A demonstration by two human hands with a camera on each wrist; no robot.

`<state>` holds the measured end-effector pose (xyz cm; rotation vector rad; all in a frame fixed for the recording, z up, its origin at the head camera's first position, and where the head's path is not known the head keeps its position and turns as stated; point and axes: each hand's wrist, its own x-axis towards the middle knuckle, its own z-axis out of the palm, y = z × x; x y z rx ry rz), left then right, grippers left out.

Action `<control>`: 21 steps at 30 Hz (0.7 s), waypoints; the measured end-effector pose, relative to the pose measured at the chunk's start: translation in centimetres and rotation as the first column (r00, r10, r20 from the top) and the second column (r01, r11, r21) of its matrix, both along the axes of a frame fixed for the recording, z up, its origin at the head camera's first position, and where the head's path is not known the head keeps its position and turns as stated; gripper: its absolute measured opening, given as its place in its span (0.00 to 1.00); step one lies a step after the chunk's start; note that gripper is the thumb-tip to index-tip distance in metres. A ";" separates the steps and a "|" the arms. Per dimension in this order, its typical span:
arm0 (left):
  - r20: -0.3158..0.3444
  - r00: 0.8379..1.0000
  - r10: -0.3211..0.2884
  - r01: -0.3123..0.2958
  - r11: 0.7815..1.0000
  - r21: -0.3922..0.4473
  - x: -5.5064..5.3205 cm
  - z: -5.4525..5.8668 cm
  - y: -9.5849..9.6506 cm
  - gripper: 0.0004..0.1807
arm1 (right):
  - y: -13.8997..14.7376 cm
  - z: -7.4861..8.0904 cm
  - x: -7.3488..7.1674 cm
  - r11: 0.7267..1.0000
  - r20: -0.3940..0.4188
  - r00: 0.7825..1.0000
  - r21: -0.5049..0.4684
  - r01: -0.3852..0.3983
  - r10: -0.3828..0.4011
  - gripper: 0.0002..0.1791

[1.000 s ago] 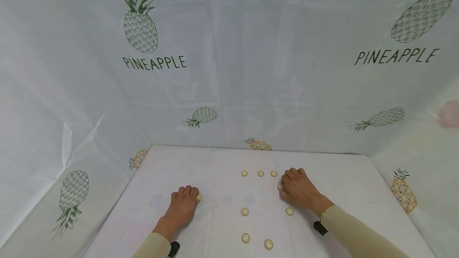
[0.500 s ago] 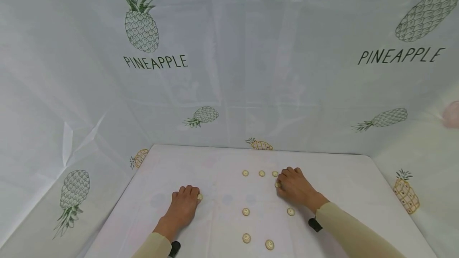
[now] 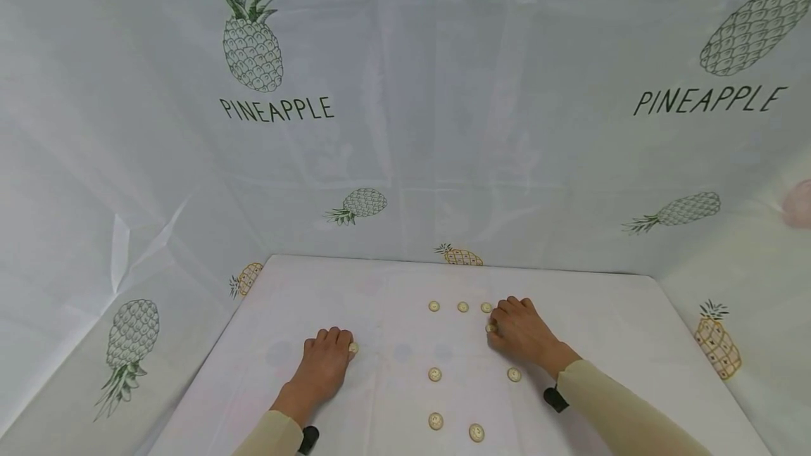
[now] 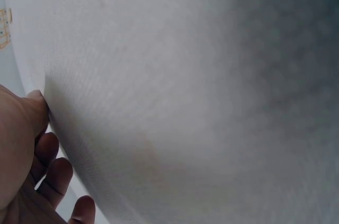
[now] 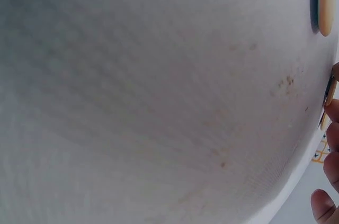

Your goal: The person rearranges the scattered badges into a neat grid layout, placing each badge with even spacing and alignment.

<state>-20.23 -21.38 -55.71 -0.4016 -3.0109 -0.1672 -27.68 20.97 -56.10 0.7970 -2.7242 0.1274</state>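
My left hand (image 3: 324,363) rests low over the left part of the white table, fingers curled. At its thumb side it pinches a small round cream disc (image 3: 353,347); the left wrist view shows the thumb (image 4: 36,110) against the surface but hides that disc. My right hand (image 3: 521,329) holds another cream disc (image 3: 491,328) at its fingertips, just in front of the rightmost disc of the back row (image 3: 486,307). In the right wrist view, fingers touch the edge of the held disc (image 5: 331,89). Markings on the discs are too small to read.
Two more discs lie in the back row, a left one (image 3: 434,306) and a middle one (image 3: 463,307). Nearer are a disc (image 3: 434,374), a right one (image 3: 514,374), and two front ones (image 3: 436,421) (image 3: 476,433). A pineapple-printed sheet (image 3: 405,125) surrounds the table (image 3: 595,308).
My right hand has slid slightly left with its disc, closer to the back row, and has stayed nearly still over the last half second. My left hand has not visibly moved.
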 end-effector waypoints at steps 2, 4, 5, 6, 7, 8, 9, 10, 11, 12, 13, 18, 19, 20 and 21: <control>0.002 1.000 0.003 -0.003 1.000 -0.003 0.0 0.0 0.0 0.11 | 0.0 0.0 0.0 1.000 0.004 1.000 0.002 0.009 -0.009 0.08; 0.004 1.000 0.005 -0.005 1.000 -0.003 0.0 0.1 0.1 0.12 | -0.1 0.0 0.0 1.000 0.008 1.000 0.005 0.017 -0.017 0.08; 0.005 1.000 0.006 -0.006 1.000 -0.001 0.0 0.1 0.1 0.12 | -0.1 0.0 0.0 1.000 0.008 1.000 0.006 0.021 -0.021 0.09; 0.006 1.000 0.006 -0.006 1.000 -0.001 0.1 0.1 0.1 0.12 | -0.1 0.0 0.0 1.000 0.009 1.000 0.007 0.023 -0.023 0.09; 0.006 1.000 0.007 -0.007 1.000 0.002 0.1 0.1 0.1 0.12 | -0.1 0.0 0.1 1.000 0.011 1.000 0.007 0.024 -0.024 0.09; 0.009 1.000 0.007 -0.007 1.000 0.003 0.1 0.1 0.1 0.11 | -0.2 0.1 0.1 1.000 0.013 1.000 0.006 0.025 -0.025 0.09; 0.010 1.000 0.008 -0.008 1.000 0.003 0.1 0.1 0.1 0.11 | -0.2 0.1 0.1 1.000 0.015 1.000 0.007 0.026 -0.027 0.09; 0.011 1.000 0.008 -0.008 1.000 0.001 0.1 0.1 0.1 0.11 | -0.2 0.1 0.1 1.000 0.017 0.999 0.010 0.029 -0.029 0.09; 0.012 1.000 0.009 -0.009 1.000 0.001 0.1 0.0 0.1 0.11 | -0.2 0.1 0.1 0.999 0.021 0.999 0.015 0.032 -0.032 0.09; 0.013 1.000 0.009 -0.009 1.000 0.001 0.1 0.0 0.1 0.11 | -0.2 0.1 0.1 0.999 0.023 0.999 0.019 0.034 -0.034 0.09; 0.013 1.000 0.009 -0.009 1.000 0.001 0.0 0.0 0.1 0.11 | -0.2 0.1 0.1 0.999 0.023 0.999 0.023 0.035 -0.036 0.09; 0.010 1.000 0.007 -0.007 1.000 -0.001 0.0 -0.1 0.0 0.11 | -0.3 0.1 0.2 0.999 0.022 0.999 0.019 0.037 -0.037 0.09; 0.007 1.000 0.006 -0.006 1.000 -0.002 0.0 -0.1 0.0 0.11 | -0.3 0.1 0.2 0.999 0.022 0.999 0.015 0.036 -0.037 0.09; 0.006 1.000 0.006 -0.006 1.000 -0.003 0.0 -0.1 0.0 0.11 | -0.3 0.1 0.2 0.999 0.022 0.999 0.012 0.036 -0.036 0.09; 0.003 1.000 0.005 -0.005 1.000 -0.004 0.0 -0.1 0.0 0.11 | -0.3 0.2 0.2 0.999 0.020 0.999 0.009 0.036 -0.036 0.09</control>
